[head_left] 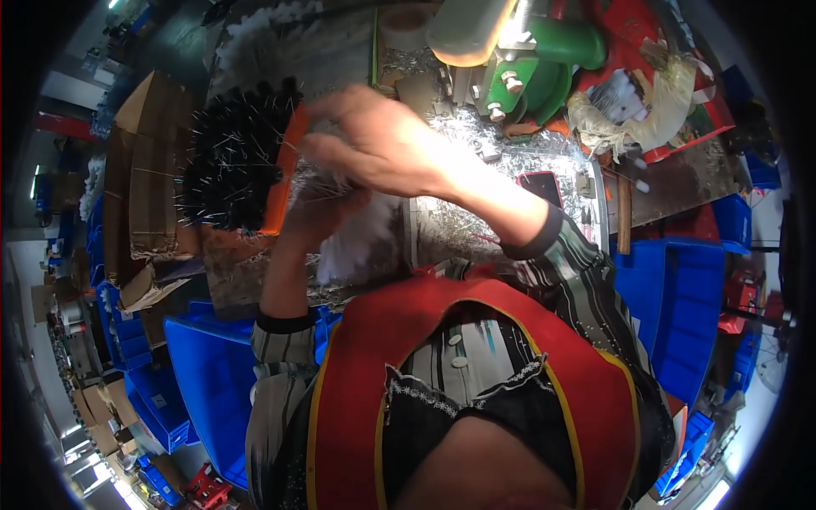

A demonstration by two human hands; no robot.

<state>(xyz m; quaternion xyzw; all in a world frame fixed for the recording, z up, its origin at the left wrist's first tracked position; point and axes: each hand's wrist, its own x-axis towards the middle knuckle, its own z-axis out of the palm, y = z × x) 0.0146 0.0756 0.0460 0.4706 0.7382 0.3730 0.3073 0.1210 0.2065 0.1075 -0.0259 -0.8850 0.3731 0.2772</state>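
Blk brushes (234, 161) block L, grn machine (548, 85) fwd R; gap btwn.

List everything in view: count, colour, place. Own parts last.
black bristles: many, black with thin pale strands, left
orange panel: 1, orange, right of the bristles
white fibres: 2+ patches, white, below the hands and far left
box: 1, brown, left
table: 1, grey-brown, centre
roll: 1, pale, top
machine: 1, green, top right of centre
phone-like slab: 1, dark, red edge, right of centre
stick: 1, brown, right
curved wrap: 1, pale, upper right
bins: several, blue, both sides
apron: 1, red, yellow trim, worn
sleeves: 2, striped
left hand: 1, partly hidden beneath the right, grip unclear
right hand: 1, blurred, by the panel
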